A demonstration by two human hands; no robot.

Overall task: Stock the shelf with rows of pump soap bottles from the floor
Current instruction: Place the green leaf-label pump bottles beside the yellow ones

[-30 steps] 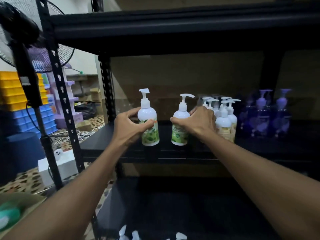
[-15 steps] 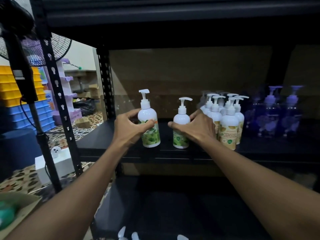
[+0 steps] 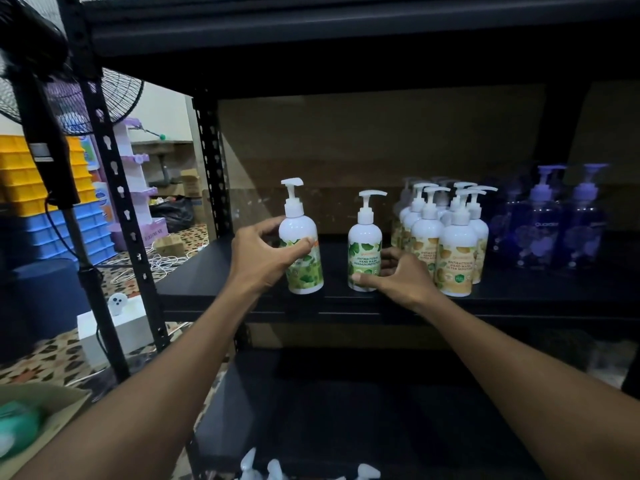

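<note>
Now that the right hand has slid low on the second green-label soap bottle, fingers pinching its base on the shelf, that one looks placed; the left hand still grips the other green-label bottle. Pump tops at the bottom edge are cut off, purple bottles dim

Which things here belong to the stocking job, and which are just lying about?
Job: left green-label bottle, in left hand; right green-label bottle, in right hand; orange-label bottles; purple bottles; shelf.
Lying about: fan; yellow bins; blue bins; white box; cables.
</note>
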